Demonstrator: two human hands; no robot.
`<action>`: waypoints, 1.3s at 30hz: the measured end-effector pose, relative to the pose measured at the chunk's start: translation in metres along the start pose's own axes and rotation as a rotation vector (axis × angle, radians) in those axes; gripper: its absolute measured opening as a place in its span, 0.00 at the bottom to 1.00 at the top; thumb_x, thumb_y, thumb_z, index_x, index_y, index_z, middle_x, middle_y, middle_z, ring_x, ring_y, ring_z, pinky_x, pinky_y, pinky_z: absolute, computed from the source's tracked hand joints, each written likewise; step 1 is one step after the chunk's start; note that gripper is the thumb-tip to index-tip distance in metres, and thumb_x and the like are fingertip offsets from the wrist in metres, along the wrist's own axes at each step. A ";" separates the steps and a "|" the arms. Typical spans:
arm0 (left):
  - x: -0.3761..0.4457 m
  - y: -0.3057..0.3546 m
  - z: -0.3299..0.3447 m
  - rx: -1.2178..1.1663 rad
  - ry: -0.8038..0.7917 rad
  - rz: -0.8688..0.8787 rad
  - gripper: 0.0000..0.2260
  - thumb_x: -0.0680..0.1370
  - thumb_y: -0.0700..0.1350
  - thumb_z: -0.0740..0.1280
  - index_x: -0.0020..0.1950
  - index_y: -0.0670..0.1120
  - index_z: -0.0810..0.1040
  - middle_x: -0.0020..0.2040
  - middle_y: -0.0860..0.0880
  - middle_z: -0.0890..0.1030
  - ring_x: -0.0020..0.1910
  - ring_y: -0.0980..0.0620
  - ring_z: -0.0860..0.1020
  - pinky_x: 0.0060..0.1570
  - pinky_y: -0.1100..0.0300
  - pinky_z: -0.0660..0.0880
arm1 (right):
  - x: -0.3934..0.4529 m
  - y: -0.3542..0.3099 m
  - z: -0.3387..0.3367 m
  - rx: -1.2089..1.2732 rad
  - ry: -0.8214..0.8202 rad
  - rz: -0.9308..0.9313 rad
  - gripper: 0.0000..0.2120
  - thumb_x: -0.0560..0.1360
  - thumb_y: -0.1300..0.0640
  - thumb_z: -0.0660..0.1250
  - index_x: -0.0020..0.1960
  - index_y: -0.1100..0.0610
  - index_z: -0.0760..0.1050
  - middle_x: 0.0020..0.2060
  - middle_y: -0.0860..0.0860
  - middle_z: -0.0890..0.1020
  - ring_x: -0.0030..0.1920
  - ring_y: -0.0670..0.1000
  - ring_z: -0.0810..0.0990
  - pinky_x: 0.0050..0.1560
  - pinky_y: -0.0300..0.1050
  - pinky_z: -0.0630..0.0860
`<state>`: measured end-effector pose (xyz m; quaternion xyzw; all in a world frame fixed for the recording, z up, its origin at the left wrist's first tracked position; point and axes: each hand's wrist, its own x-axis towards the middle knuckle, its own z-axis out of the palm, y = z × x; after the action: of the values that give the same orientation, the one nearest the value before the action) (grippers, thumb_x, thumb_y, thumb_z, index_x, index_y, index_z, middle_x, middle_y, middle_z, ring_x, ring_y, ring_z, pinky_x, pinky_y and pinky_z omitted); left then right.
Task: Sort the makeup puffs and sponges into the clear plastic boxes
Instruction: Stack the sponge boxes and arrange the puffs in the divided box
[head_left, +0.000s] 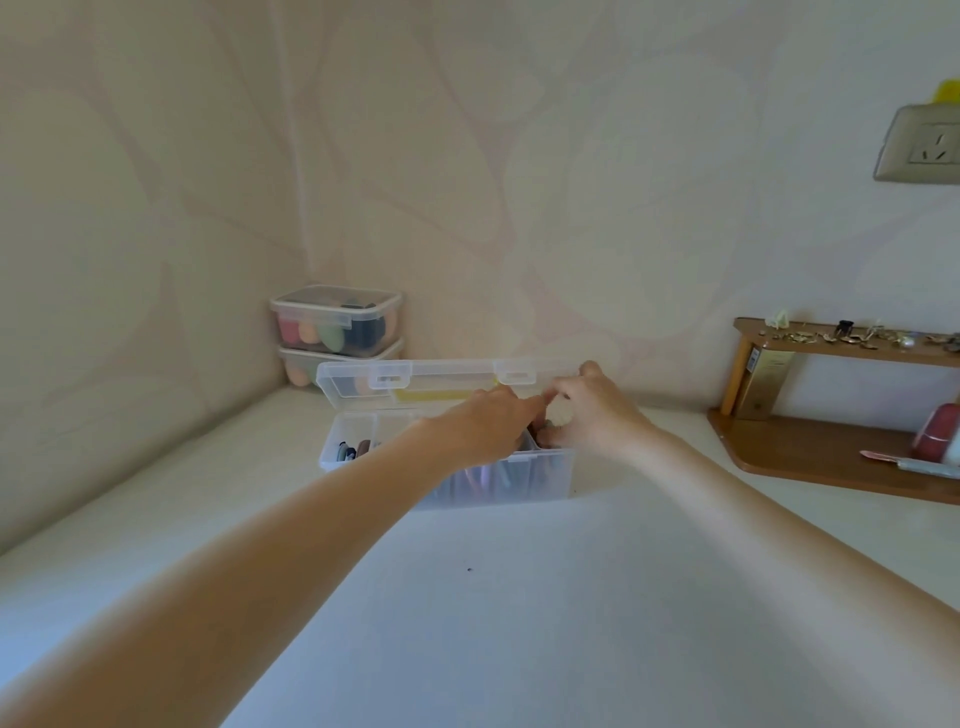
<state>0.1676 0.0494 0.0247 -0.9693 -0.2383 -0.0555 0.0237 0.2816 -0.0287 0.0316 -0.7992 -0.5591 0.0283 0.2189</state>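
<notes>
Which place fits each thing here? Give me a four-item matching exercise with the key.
Things:
1. divided box
2. lidded boxes
3. socket
4. wooden shelf

Places:
A. on the wall, upper right
B. stacked in the far corner
C. at the table's right edge
D. mid-table, lid open, under both hands

Pairs: 1-D, 2-B, 3-A, 4-C
</notes>
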 end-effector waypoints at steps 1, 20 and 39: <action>0.000 -0.001 0.000 -0.014 -0.003 -0.007 0.18 0.78 0.35 0.54 0.67 0.46 0.66 0.58 0.41 0.74 0.54 0.41 0.75 0.55 0.53 0.72 | -0.001 0.003 -0.002 0.089 -0.008 -0.003 0.05 0.71 0.55 0.71 0.46 0.53 0.82 0.49 0.54 0.76 0.47 0.52 0.75 0.42 0.41 0.71; 0.004 0.000 0.001 -0.059 -0.023 -0.026 0.17 0.78 0.35 0.56 0.63 0.46 0.74 0.57 0.41 0.77 0.57 0.43 0.76 0.55 0.53 0.75 | 0.011 -0.009 -0.011 0.082 -0.381 0.217 0.12 0.74 0.61 0.64 0.54 0.64 0.79 0.34 0.52 0.77 0.32 0.50 0.78 0.36 0.39 0.76; -0.080 -0.022 -0.005 0.205 0.732 0.401 0.14 0.66 0.32 0.62 0.48 0.41 0.80 0.46 0.45 0.83 0.42 0.46 0.80 0.38 0.57 0.78 | -0.043 -0.003 -0.045 -0.133 0.202 0.069 0.07 0.72 0.58 0.67 0.37 0.59 0.74 0.39 0.55 0.77 0.43 0.57 0.75 0.39 0.43 0.68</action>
<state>0.0866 0.0317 0.0208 -0.9055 -0.0255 -0.3660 0.2134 0.2761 -0.0812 0.0647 -0.8296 -0.5070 -0.0820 0.2192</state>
